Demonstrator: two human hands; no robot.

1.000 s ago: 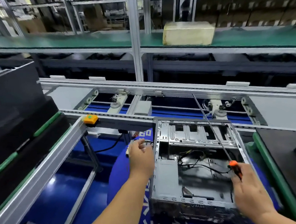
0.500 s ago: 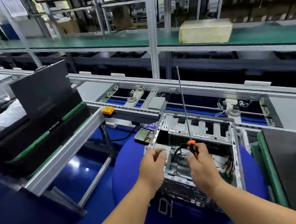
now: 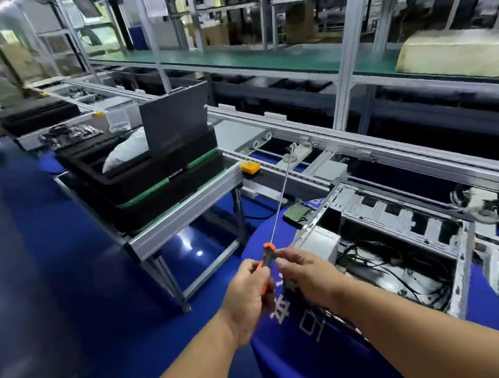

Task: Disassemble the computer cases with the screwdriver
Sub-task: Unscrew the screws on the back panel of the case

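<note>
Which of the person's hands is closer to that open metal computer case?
Right. The right hand hovers beside the computer case's near-left corner; the left hand is further left, gripping the screwdriver.

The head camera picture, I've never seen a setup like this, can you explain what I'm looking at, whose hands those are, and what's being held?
The one current picture comes from a camera worn on a person's head, looking forward and down, so the two bare arms are the wearer's own. There is no robot. Both hands meet at a screwdriver with an orange and black handle and a long thin shaft pointing up and away. The left hand grips the handle; the right hand pinches it near the top. To the right, an open computer case lies on a blue cloth, its wires showing inside. Behind runs a conveyor. To the left, black trays are stacked on a metal stand.
</note>
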